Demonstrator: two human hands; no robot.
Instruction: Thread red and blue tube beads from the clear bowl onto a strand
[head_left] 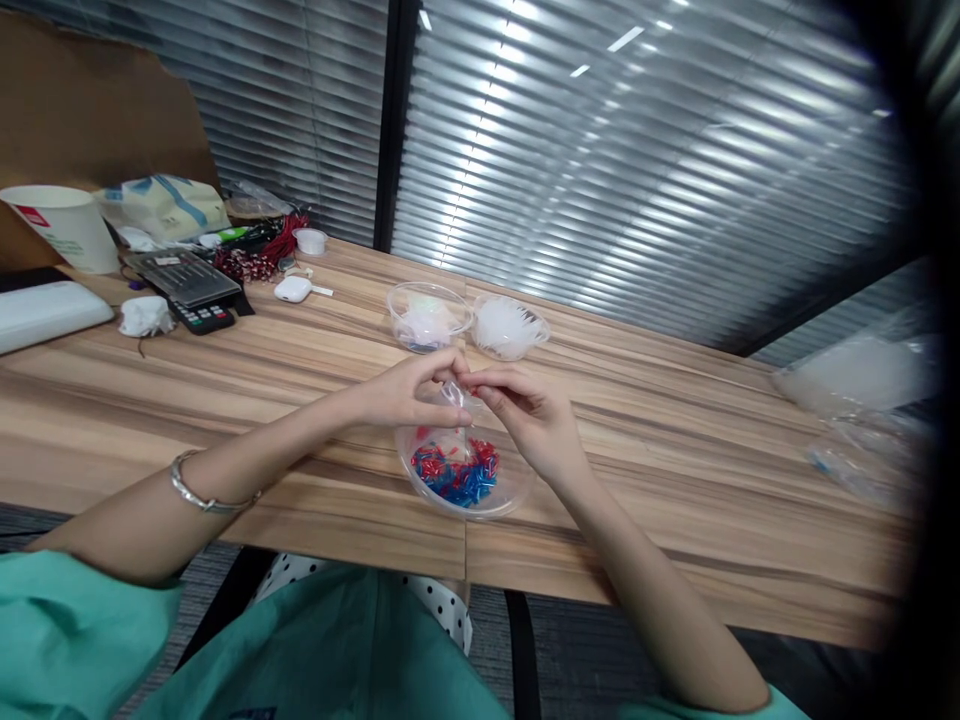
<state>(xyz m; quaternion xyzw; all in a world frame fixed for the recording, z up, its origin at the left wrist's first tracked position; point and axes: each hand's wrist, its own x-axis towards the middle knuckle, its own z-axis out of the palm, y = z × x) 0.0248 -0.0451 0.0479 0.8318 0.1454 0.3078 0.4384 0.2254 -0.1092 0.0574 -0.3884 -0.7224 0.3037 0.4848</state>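
Observation:
Over a clear round bowl (516, 492) my two hands meet, fingertips close together. Inside the bowl lie many small red pieces (484, 458) and blue pieces (466, 487). My left hand (420, 390) pinches a small clear plastic bag (454, 396), which hangs down into the bowl. The fingers of my right hand (525, 400) are pressed together at the bag's top, with a bit of red showing at their tips. Just behind the hands stand a clear container (426, 318) with pale bags in it and another container (508, 327) of whitish plastic pieces.
At the left are a paper cup (71, 230), a crumpled tissue (146, 316), a dark case (184, 277), red wires (281, 245) and a white earphone case (293, 289). Plastic bags (862, 375) lie at the far right. Blinds (600, 170) rise behind the table.

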